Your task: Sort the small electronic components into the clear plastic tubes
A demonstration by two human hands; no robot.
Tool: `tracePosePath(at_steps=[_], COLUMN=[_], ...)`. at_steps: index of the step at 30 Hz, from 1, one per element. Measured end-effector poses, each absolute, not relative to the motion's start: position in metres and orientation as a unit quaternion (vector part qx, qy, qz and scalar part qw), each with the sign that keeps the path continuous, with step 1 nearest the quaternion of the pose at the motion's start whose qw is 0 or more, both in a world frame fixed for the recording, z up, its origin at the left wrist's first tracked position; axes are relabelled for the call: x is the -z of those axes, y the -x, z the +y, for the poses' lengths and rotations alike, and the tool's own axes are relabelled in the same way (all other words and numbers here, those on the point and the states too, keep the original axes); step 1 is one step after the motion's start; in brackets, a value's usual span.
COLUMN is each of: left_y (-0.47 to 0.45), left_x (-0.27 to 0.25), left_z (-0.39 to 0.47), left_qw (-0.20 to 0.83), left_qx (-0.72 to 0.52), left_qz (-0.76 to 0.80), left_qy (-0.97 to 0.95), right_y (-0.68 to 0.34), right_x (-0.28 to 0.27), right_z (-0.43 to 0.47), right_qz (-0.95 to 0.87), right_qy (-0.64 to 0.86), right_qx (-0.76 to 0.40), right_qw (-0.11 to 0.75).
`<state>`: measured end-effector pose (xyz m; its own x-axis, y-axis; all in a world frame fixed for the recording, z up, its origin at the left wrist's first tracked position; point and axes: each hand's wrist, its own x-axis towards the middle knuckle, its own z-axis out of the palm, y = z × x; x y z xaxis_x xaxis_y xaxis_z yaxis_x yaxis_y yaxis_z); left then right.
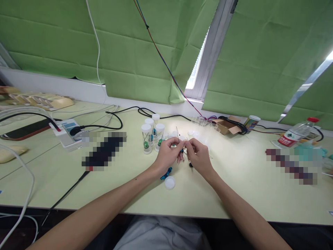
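My left hand [168, 154] and my right hand [199, 156] meet above the table, fingertips pinched together. Between them is a small blue piece with thin wires [181, 151], mostly hidden by the fingers; thin dark wire ends stick out above and below. A shiny blue piece [165, 173] lies under my left wrist, beside a round white lid [170, 183]. Close to my right hand is a small black object [190, 165]. Left of my hands stand several clear tubes with white caps [146, 127], holding green or blue pieces with wires.
Clear empty cups [201, 121] and an open cardboard box [225, 125] stand at the back. On the right is a plastic bottle [288, 136] with a red cap. A power strip [68, 133] and cables lie left. Green blinds [143, 52] hang behind the table.
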<state>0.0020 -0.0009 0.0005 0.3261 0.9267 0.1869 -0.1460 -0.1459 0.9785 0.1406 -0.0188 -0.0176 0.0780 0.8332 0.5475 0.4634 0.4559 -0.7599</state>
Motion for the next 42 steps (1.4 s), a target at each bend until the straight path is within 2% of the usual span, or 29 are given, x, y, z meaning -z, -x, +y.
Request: tracePosePath(at_steps=[42], left_y=[-0.0020], left_x=[-0.0007], left_z=[-0.0005], left_qw=[0.562], left_qx=[-0.473], left_qz=[0.331], left_qy=[-0.593], right_y=[-0.1407], right_x=[0.0146], right_z=[-0.0218], right_qz=[-0.665], right_qy=[0.496], right_qx=[-0.168], right_qw=[0.532])
